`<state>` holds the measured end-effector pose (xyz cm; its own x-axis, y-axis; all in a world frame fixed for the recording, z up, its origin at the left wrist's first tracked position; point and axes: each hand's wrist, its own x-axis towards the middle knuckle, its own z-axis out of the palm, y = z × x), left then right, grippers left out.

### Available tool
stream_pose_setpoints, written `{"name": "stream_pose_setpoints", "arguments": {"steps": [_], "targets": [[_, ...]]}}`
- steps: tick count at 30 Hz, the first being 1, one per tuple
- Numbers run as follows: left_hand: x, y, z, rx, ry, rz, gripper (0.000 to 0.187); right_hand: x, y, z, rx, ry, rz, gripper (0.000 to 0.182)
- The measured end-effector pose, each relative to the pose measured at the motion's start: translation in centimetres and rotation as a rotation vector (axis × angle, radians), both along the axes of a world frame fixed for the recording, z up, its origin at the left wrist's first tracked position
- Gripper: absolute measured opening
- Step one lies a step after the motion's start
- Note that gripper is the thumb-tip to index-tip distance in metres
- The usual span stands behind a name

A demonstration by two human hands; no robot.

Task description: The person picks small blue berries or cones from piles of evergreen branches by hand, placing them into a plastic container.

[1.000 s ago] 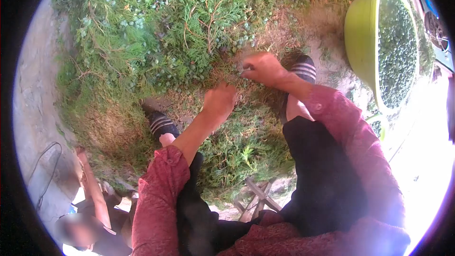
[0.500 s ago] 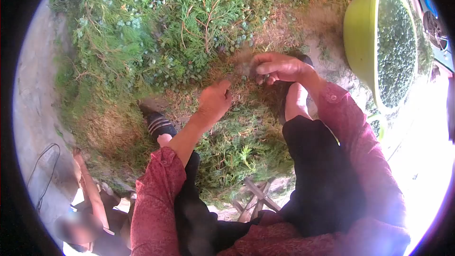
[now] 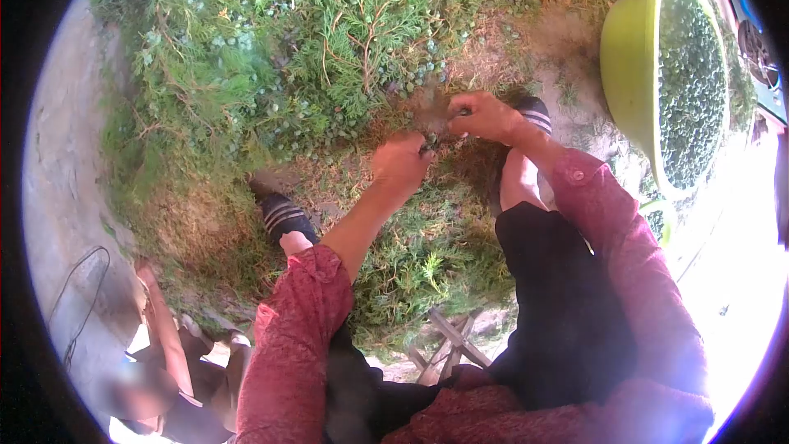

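Note:
My left hand [image 3: 401, 163] is closed, with a small dark-green sprig [image 3: 427, 145] showing at its fingertips. Just to the right and slightly farther away, my right hand [image 3: 486, 119] is curled with thumb and fingers together; a dark bit shows between them, too small to name. A narrow gap separates the hands. Beyond them lies a big heap of evergreen branches [image 3: 362, 41] dotted with blue-green cones. Loose clippings [image 3: 419, 230] cover the ground under my forearms.
A yellow-green tub [image 3: 629, 66] full of small green cones [image 3: 690, 82] stands at the right. Crossed wooden legs [image 3: 454, 344] show between my knees. My striped shoes [image 3: 288, 218] rest among the clippings. Another person's arm [image 3: 167, 337] reaches in at lower left, near a thin cable [image 3: 78, 296].
My left hand has moved right and slightly away from me, nearer to my right hand. My right hand has shifted a little to the right, its fingers curled more tightly.

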<state>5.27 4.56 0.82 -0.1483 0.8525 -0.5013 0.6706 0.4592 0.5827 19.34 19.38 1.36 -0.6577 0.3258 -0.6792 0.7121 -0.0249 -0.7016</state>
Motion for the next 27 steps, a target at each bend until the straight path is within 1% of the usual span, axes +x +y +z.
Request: {"name": "stream_pose_setpoints", "arguments": {"steps": [1,2,3,4,5,7,8,10,11,13,14,15,16,17,18,19,20,21,22,23,24,25,26,27], "targets": [[0.2,0.2,0.1,0.002,0.0,0.004,0.022,0.2,0.3,-0.1,-0.032,0.007,-0.041,0.024],[0.3,0.4,0.2,-0.031,0.038,-0.04,0.022,0.1,0.3,-0.5,-0.031,0.007,-0.039,0.024],[0.5,0.5,0.4,-0.067,0.076,-0.085,0.022,-0.7,0.0,-0.5,0.159,0.075,-0.083,0.024],[0.6,0.3,0.4,-0.072,0.077,-0.084,0.022,-1.5,-0.4,-0.4,0.345,0.144,-0.128,0.025],[0.7,0.2,0.4,-0.056,0.076,-0.077,0.023,-2.3,-0.6,-0.6,0.341,0.147,-0.128,0.025],[1.0,0.2,0.3,-0.033,0.081,-0.072,0.023,-3.5,-0.3,-1.4,0.673,0.188,-0.006,0.025],[1.2,0.2,0.2,-0.015,0.087,-0.067,0.022,-3.6,-0.4,-1.7,0.678,0.193,-0.008,0.025],[1.2,0.1,-0.2,0.005,0.092,-0.059,0.022,-3.6,-0.5,-2.0,0.831,0.29,0.122,0.024],[1.3,0.0,-0.6,0.031,0.089,-0.059,0.02,-3.2,-0.3,-2.2,0.832,0.291,0.128,0.024],[1.4,-0.4,-1.2,0.052,0.081,-0.056,0.019,-2.3,0.0,-0.5,0.47,0.184,0.042,0.025],[1.1,-0.6,-1.5,0.093,-0.021,-0.018,0.018,-1.5,0.2,0.3,0.468,0.181,0.045,0.025],[0.8,-0.7,-1.7,0.134,-0.123,0.019,0.016,-0.7,0.6,1.1,0.024,0.129,-0.136,0.024],[-0.1,-0.1,-0.3,0.138,-0.127,0.021,0.016,-0.1,0.9,1.5,-0.419,0.07,-0.313,0.022],[-1.1,0.3,1.2,-0.117,-0.41,0.193,0.014,0.4,0.9,1.4,-0.472,0.142,-0.347,0.02],[-2.1,0.4,2.2,-0.38,-0.688,0.361,0.012,0.3,0.8,1.5,-0.471,0.138,-0.352,0.02],[-2.9,-0.3,1.4,-0.385,-0.688,0.357,0.012,-0.4,0.4,1.7,-0.241,0.13,-0.186,0.015],[-3.8,-1.2,0.3,-0.375,-0.911,0.516,0.01,-1.0,-0.1,1.7,-0.015,0.123,-0.019,0.011],[-4.6,-1.8,-0.5,-0.355,-1.13,0.676,0.009,-1.2,-0.9,0.6,-0.018,0.127,-0.025,0.011],[-5.3,-2.2,-0.7,-0.357,-1.124,0.671,0.009,-1.3,-1.8,-0.9,0.268,0.298,0.137,0.013],[-5.8,-2.6,-0.7,-0.368,-1.205,0.732,0.011,-1.2,-2.4,-2.3,0.557,0.464,0.302,0.016],[-6.3,-2.7,-0.7,-0.378,-1.288,0.797,0.014,-1.3,-2.8,-2.2,0.561,0.467,0.3,0.016],[-6.8,-2.8,-0.7,-0.375,-1.286,0.798,0.014,-1.3,-3.5,-2.1,0.601,0.402,0.307,0.017],[-7.2,-2.9,-0.8,-0.362,-1.381,0.768,0.014,-1.3,-3.8,-2.0,0.639,0.335,0.315,0.018],[-7.4,-2.9,-0.8,-0.348,-1.478,0.738,0.015,-1.4,-3.7,-1.6,0.638,0.335,0.318,0.018]]}}
